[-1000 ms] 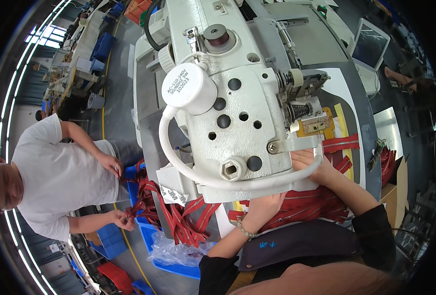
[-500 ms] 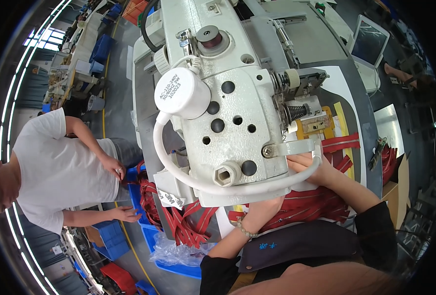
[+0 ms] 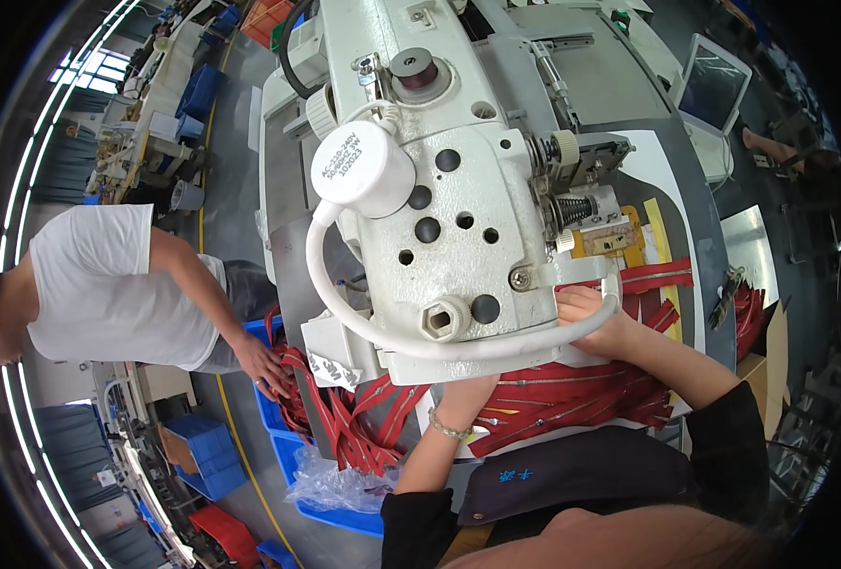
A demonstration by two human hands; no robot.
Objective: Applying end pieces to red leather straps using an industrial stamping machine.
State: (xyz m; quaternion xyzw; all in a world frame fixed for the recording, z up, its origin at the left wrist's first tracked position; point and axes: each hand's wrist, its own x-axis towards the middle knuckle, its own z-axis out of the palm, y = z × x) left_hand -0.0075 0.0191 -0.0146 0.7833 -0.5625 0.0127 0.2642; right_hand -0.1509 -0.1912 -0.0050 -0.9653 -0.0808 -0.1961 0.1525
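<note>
A white industrial sewing machine [image 3: 449,242] fills the middle of the view, and its head covers part of my work. My left hand [image 3: 468,398], with a beaded bracelet at the wrist, reaches under the machine head's front edge; its fingers are hidden. To the right of the head, my right hand [image 3: 596,318] has its fingers bent together against a red zipper [image 3: 656,276], partly behind the white curved tube [image 3: 458,349]. The fingertips are partly covered. Between my forearms lies a pile of red zippers [image 3: 577,394] with metal teeth. The needle area cannot be seen.
On the left, a person in a white shirt [image 3: 107,284] reaches into blue bins [image 3: 273,417] of red zippers. Clear plastic wrap [image 3: 335,479] lies over one bin. A cardboard box [image 3: 773,365], thread snips [image 3: 725,297] and a screen [image 3: 712,83] are at right.
My left hand has moved left and farther under the machine head. My right hand has shifted slightly, its fingers more bent. The other person has leaned down and put a hand into the zippers.
</note>
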